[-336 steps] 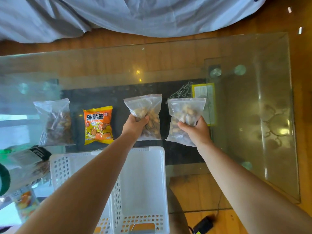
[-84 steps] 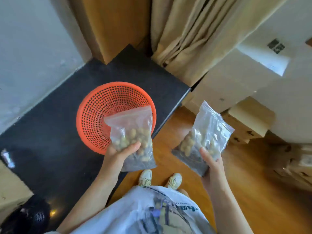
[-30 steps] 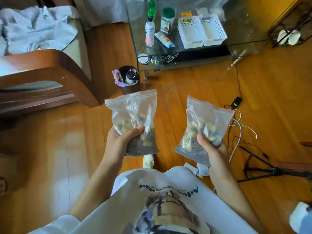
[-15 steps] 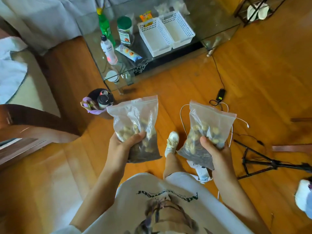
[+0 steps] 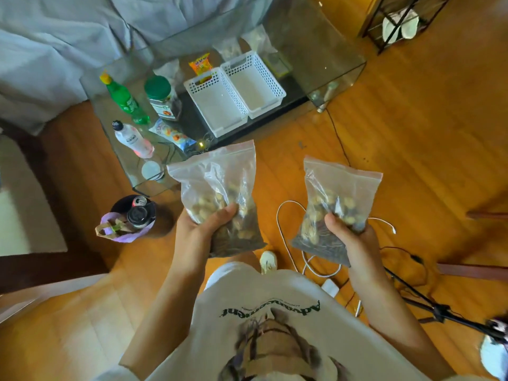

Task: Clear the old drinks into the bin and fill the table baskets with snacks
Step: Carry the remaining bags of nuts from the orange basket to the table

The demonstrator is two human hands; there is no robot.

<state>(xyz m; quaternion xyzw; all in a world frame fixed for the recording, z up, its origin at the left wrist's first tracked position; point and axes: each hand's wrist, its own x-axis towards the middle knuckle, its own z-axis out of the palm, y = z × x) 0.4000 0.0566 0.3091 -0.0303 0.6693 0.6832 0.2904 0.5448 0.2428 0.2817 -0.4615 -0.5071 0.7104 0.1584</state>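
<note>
My left hand (image 5: 202,232) grips a clear zip bag of nuts (image 5: 217,185) and my right hand (image 5: 350,239) grips a second clear bag of nuts (image 5: 339,193), both held at waist height over the wooden floor. Ahead stands the glass table (image 5: 316,42) with two white baskets side by side, the left basket (image 5: 217,104) and the right basket (image 5: 254,83), both showing nothing inside. A green bottle (image 5: 125,99), a white and pink bottle (image 5: 133,138) and a green-lidded jar (image 5: 162,99) stand on the table's left part. A dark bin (image 5: 132,215) with cans and a purple bag sits on the floor left of me.
An orange snack packet (image 5: 200,63), a blue and white packet (image 5: 173,136) and more clear bags (image 5: 229,48) lie on the table. White and black cables (image 5: 286,237) and a tripod (image 5: 428,298) lie on the floor at right. A covered sofa (image 5: 55,37) is behind the table.
I have walked from the orange basket across the room toward the glass table. The table and bin have drawn nearer. Both hands still hold their bags.
</note>
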